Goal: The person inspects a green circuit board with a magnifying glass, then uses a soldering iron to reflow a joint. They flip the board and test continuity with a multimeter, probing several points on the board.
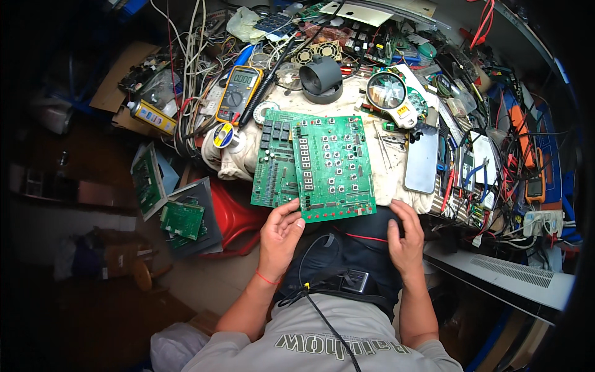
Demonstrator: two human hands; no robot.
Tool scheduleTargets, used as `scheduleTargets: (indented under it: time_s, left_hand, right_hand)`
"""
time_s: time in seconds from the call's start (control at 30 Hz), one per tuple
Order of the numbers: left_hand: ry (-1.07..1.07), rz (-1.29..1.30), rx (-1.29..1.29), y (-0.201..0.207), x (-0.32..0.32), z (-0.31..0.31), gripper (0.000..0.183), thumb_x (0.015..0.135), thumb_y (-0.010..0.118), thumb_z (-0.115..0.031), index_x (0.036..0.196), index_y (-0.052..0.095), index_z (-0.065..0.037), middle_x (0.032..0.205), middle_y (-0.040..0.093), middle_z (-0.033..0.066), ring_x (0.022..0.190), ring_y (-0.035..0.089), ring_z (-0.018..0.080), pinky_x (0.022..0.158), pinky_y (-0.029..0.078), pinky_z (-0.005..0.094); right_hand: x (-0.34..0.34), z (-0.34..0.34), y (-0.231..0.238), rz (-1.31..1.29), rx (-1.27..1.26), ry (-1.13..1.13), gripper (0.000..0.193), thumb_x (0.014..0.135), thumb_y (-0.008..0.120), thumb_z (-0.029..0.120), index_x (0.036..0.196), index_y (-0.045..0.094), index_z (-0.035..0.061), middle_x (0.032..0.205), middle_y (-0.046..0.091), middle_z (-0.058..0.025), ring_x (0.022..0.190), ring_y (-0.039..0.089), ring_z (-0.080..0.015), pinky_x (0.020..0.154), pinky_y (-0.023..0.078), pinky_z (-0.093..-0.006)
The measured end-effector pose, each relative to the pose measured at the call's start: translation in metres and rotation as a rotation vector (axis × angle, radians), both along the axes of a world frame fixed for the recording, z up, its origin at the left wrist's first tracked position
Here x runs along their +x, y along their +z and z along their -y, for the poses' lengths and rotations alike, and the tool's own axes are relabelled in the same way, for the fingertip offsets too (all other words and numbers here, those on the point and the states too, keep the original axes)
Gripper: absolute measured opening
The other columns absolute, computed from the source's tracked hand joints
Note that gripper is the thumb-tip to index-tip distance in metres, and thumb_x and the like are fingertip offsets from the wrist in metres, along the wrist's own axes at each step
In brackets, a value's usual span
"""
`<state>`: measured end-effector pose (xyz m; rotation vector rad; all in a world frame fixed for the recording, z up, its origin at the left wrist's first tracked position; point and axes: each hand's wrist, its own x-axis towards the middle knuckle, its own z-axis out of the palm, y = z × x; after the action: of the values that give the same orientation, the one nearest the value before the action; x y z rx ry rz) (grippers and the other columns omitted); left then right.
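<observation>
Two green circuit boards overlap at the front edge of the workbench. The upper keypad board (338, 167) carries a column of seven-segment displays, rows of small push buttons and a line of red parts along its lower edge. Partly hidden under it, the second circuit board (273, 170) has dark relay blocks at its top left. My left hand (282, 235) is at the keypad board's lower left corner, thumb and fingertips closed against its edge. Just right of that board, my right hand (408, 242) holds nothing, its thumb and fingers apart.
A yellow multimeter (238, 93), solder spool (223, 135), grey round holder (321, 80), magnifier (387, 93), tweezers (382, 147) and phone (421, 160) surround the boards. Tools and cables crowd the right (483, 161). More boards (183, 220) lean by a red stool (235, 214).
</observation>
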<state>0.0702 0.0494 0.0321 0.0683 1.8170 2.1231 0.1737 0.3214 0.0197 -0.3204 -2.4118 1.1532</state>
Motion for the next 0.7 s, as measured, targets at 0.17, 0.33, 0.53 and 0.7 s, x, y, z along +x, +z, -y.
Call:
scheduleTargets:
  time_s: [0.17, 0.33, 0.53, 0.7]
  left_hand:
    - [0.011, -0.075, -0.001, -0.003, 0.0, -0.003, 0.042, 0.103, 0.066, 0.006, 0.144, 0.056, 0.004, 0.148, 0.062, 0.016, 0.13, 0.064, 0.0197, 0.108, 0.053, 0.0327]
    - [0.029, -0.226, -0.073, -0.004, 0.0, -0.007, 0.038, 0.102, 0.063, 0.009, 0.14, 0.058, 0.006, 0.151, 0.06, 0.0171, 0.131, 0.064, 0.0195, 0.108, 0.054, 0.0334]
    - [0.019, -0.147, -0.068, -0.004, -0.012, -0.004, 0.039, 0.102, 0.061, 0.011, 0.14, 0.058, 0.007, 0.151, 0.06, 0.0171, 0.13, 0.064, 0.0207, 0.108, 0.055, 0.034]
    - [-0.004, -0.117, -0.098, -0.003, -0.007, -0.004, 0.044, 0.102, 0.063, 0.01, 0.145, 0.055, 0.005, 0.153, 0.059, 0.016, 0.131, 0.063, 0.0201, 0.11, 0.053, 0.0339]
  right_hand:
    - [-0.02, 0.014, -0.001, -0.028, 0.148, 0.086, 0.045, 0.087, 0.075, -0.006, 0.131, 0.068, -0.0013, 0.131, 0.071, -0.0203, 0.117, 0.071, -0.0409, 0.1, 0.057, -0.0457]
    - [-0.024, 0.025, -0.005, -0.044, 0.135, 0.107, 0.044, 0.085, 0.08, -0.003, 0.128, 0.07, -0.0027, 0.129, 0.072, -0.0194, 0.112, 0.073, -0.0398, 0.096, 0.059, -0.0443]
    - [-0.023, 0.026, -0.007, -0.035, 0.084, 0.083, 0.045, 0.085, 0.081, -0.002, 0.129, 0.069, -0.0025, 0.129, 0.071, -0.0206, 0.114, 0.072, -0.0404, 0.097, 0.059, -0.0432]
    - [-0.023, 0.02, -0.005, -0.044, 0.106, 0.072, 0.051, 0.084, 0.083, 0.0, 0.133, 0.068, -0.0008, 0.131, 0.071, -0.0192, 0.113, 0.072, -0.0396, 0.095, 0.059, -0.0441]
